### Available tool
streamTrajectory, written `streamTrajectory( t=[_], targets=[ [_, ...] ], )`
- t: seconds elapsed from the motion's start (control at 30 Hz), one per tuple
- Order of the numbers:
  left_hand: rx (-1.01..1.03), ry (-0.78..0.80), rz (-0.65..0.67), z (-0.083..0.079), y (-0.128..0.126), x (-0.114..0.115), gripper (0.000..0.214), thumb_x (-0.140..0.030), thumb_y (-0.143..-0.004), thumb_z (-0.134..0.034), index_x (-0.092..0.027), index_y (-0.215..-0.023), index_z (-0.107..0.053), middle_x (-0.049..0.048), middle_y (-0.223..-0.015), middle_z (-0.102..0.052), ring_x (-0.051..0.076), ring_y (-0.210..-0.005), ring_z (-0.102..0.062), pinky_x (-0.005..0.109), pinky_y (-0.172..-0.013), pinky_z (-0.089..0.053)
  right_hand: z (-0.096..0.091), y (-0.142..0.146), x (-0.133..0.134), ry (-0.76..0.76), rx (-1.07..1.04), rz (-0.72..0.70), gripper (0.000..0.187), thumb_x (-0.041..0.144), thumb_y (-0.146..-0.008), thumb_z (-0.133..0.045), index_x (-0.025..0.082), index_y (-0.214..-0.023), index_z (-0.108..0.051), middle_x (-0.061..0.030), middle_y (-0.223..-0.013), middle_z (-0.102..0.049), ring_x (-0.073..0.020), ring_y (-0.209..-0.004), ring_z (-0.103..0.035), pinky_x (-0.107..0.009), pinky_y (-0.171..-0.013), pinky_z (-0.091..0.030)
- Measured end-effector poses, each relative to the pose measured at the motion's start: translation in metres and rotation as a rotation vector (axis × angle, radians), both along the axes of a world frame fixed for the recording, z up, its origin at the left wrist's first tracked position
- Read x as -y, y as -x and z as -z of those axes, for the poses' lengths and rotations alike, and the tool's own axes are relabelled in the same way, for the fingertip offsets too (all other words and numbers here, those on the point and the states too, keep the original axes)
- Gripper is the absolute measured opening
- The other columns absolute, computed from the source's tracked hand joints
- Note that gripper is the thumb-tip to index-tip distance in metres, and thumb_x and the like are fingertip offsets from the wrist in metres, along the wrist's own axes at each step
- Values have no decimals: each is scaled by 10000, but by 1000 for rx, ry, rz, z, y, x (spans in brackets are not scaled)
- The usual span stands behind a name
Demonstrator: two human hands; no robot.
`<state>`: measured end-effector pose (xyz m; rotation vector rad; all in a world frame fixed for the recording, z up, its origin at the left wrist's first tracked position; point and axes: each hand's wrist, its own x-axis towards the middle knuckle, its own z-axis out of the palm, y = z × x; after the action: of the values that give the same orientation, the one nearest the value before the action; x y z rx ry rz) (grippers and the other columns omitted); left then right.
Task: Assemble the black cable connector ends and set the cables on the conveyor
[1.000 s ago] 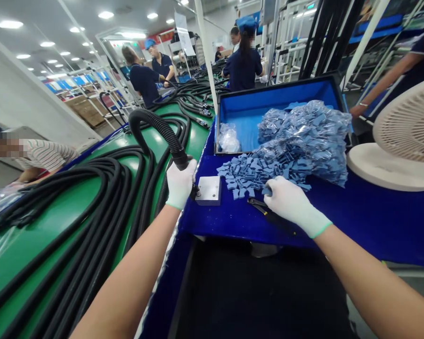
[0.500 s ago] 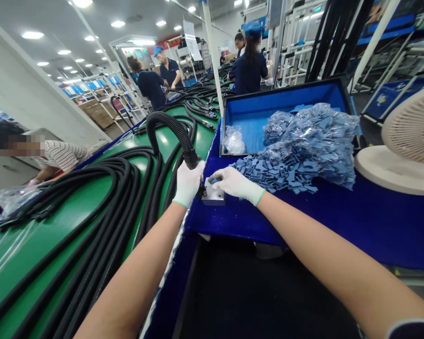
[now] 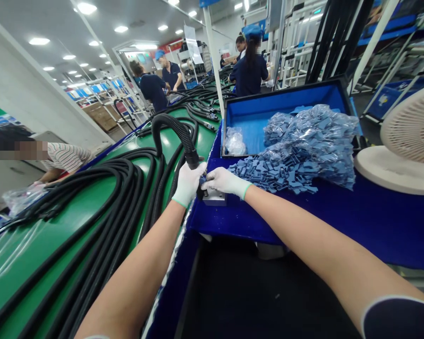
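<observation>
My left hand (image 3: 188,184), in a white glove, is wrapped round the end of a black corrugated hose (image 3: 176,128), which arches up and back over the green surface. The gloved fingers of my right hand (image 3: 229,182) pinch a small blue plastic piece (image 3: 203,180) against the dark fitting at the hose's end; the fingers partly cover it. Just below both hands, a silver metal block (image 3: 217,199) sits at the edge of the blue table. To the right lies a heap of loose blue plastic pieces (image 3: 279,169).
A blue bin (image 3: 254,104) and a clear bag (image 3: 318,136) of blue pieces stand behind the heap, with a beige fan (image 3: 385,169) at right. Long black hoses (image 3: 106,235) cover the green table (image 3: 14,278). A person in stripes (image 3: 69,155) is at left; several others work further back.
My right hand has moved left from over the metal block to the hose end, bringing the blue plastic piece against the fitting. My left hand keeps its grip on the hose.
</observation>
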<state>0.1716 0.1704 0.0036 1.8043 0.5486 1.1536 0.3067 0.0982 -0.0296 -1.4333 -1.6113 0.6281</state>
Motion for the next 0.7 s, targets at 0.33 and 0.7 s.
streamTrajectory(
  t=[0.33,0.7],
  targets=[
    [182,269,65,-8,107,13,508,-503,-844,-761,-217,-1215,-564,44,-978,-652,133,-691,-622,289,-663,-532,-8,-8,19,13,5,-98,375,426,-792,-771,134,-1028,-777,-76,-982,-765,-196,-873,-689,-274,-803,-528],
    [-995,442,-412,40,416,137,609,-498,-779,-735,-197,-1305,-674,108,-1302,-694,360,-1173,-654,432,-989,-534,17,-6,-1,57,334,-6,391,416,-869,-721,148,-1151,-761,-140,-1091,-760,-257,-953,-719,-384,-895,-552]
  ],
)
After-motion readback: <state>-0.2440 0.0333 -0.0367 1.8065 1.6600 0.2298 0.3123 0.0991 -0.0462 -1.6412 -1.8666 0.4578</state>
